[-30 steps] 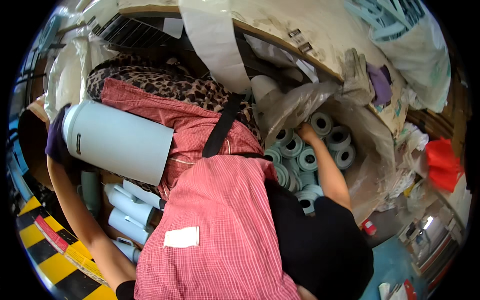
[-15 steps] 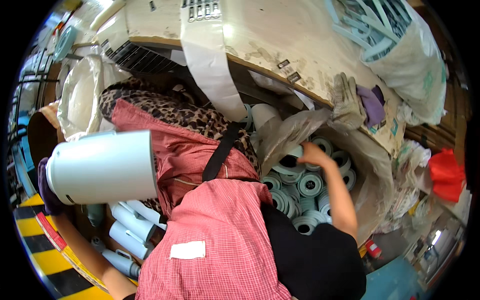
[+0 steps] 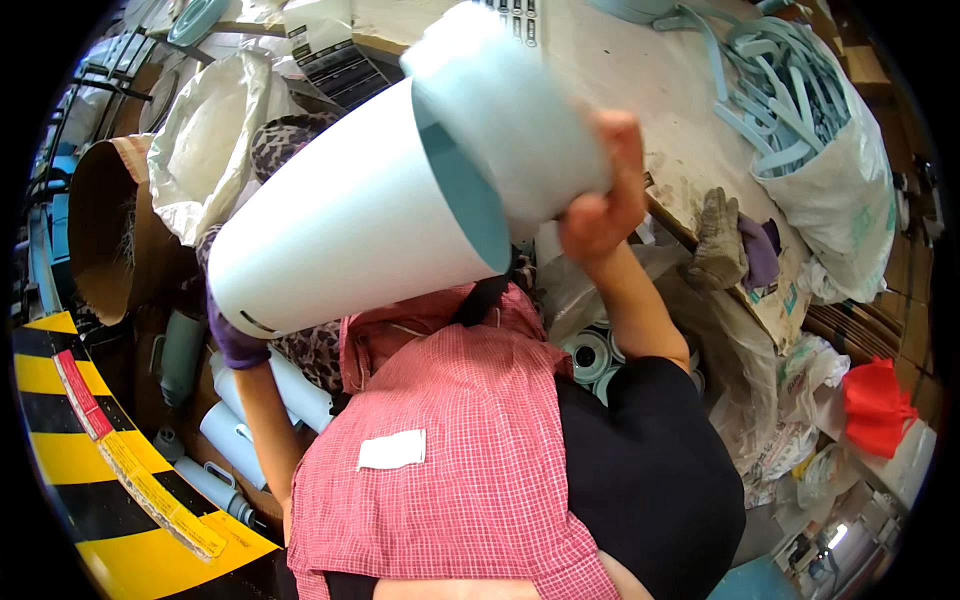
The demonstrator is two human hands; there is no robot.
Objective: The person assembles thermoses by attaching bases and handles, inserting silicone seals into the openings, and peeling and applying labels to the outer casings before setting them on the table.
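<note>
Holding a large white cylindrical housing [image 3: 345, 215], the left hand [image 3: 232, 340], covered by a purple glove, grips its lower closed end; the fingers wrap under the rim, so the hand is closed on the housing. The housing lies tilted, open mouth up and to the right, above the person's red checked apron [image 3: 450, 470]. The right hand [image 3: 600, 205] is closed on a pale blue-green inner cylinder [image 3: 500, 105], whose lower end sits at the housing's mouth, with its teal lining visible just below. Both parts are held in the air in front of the bench [image 3: 640, 90], near its front edge.

A white bag [image 3: 830, 190] filled with pale blue strips rests at the right edge of the bench. A clear bag of teal rings [image 3: 590, 355] sits below the bench front edge, under the right forearm. Further white housings [image 3: 235, 440] lie on the floor to the left, beside a yellow-and-black striped marking [image 3: 90, 480]. A grey work glove [image 3: 718, 240] lies at the bench front edge, touching a purple cloth [image 3: 760, 250].
</note>
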